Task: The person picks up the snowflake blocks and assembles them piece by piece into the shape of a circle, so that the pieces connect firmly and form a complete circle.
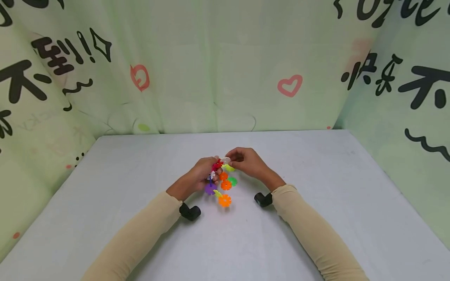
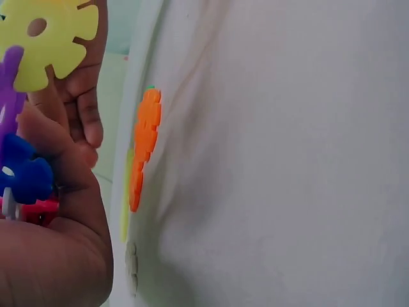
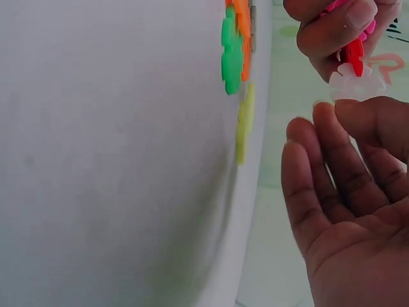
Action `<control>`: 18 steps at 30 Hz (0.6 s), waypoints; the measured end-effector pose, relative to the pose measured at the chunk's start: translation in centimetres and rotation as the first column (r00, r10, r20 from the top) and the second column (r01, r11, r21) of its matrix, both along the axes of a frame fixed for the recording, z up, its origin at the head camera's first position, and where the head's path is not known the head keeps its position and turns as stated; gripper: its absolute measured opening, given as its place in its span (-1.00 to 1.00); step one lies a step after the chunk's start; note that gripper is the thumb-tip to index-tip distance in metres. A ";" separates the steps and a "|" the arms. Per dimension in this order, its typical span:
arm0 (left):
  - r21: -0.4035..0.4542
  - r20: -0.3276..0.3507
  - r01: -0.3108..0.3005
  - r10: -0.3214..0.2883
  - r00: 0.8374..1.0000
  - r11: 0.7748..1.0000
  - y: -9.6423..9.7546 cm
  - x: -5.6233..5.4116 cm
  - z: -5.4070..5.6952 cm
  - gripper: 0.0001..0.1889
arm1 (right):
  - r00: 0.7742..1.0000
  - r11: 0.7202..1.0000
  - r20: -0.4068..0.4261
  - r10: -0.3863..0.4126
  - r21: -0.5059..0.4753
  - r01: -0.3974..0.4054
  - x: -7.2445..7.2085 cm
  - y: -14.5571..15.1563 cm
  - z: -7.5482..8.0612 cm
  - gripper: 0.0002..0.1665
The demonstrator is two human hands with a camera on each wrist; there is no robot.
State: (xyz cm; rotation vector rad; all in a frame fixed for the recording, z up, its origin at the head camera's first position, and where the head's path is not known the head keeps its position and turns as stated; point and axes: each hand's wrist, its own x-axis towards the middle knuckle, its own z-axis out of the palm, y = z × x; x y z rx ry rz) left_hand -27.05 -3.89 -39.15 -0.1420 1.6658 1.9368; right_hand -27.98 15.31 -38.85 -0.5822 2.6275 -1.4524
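Note:
My left hand (image 1: 203, 171) grips a joined cluster of notched plastic snowflake discs. In it I see a red disc (image 3: 353, 56), a pink one, a blue disc (image 2: 30, 178), a purple disc (image 1: 210, 189) and a yellow disc (image 2: 61, 48). My right hand (image 1: 247, 160) pinches a translucent white disc (image 3: 358, 83) between thumb and fingertips, against the red disc's edge. Whether the two discs are fully slotted together, I cannot tell. Lying on the table around the hands are several loose discs, among them an orange disc (image 1: 225, 200) and a green disc (image 1: 233, 181).
The white table (image 1: 316, 218) runs back to a pale green curtain (image 1: 218, 70) with printed writing and hearts. Similar curtains hang at both sides. A black wrist camera (image 1: 190, 212) sticks out below the left wrist, another black camera (image 1: 263, 200) below the right.

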 end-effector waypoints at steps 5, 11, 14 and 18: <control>0.011 0.026 -0.071 0.070 0.997 0.997 -0.1 -0.1 0.3 -0.66 | 1.000 0.995 0.009 -0.026 0.092 0.025 -0.3 0.5 0.2 -0.76; 0.069 0.039 -0.145 0.143 0.989 0.987 -0.5 -0.2 0.1 -0.61 | 0.993 0.981 0.103 -0.049 0.191 0.029 -0.8 0.6 0.4 -0.71; 0.108 0.044 -0.143 0.139 0.989 0.984 -0.6 -0.1 0.0 -0.58 | 0.992 0.977 0.117 -0.051 0.212 0.025 -0.9 0.5 0.5 -0.70; 0.130 0.031 -0.127 0.124 0.992 0.983 -0.7 0.0 0.0 -0.53 | 0.990 0.974 0.127 -0.058 0.224 0.029 -1.1 0.3 0.3 -0.69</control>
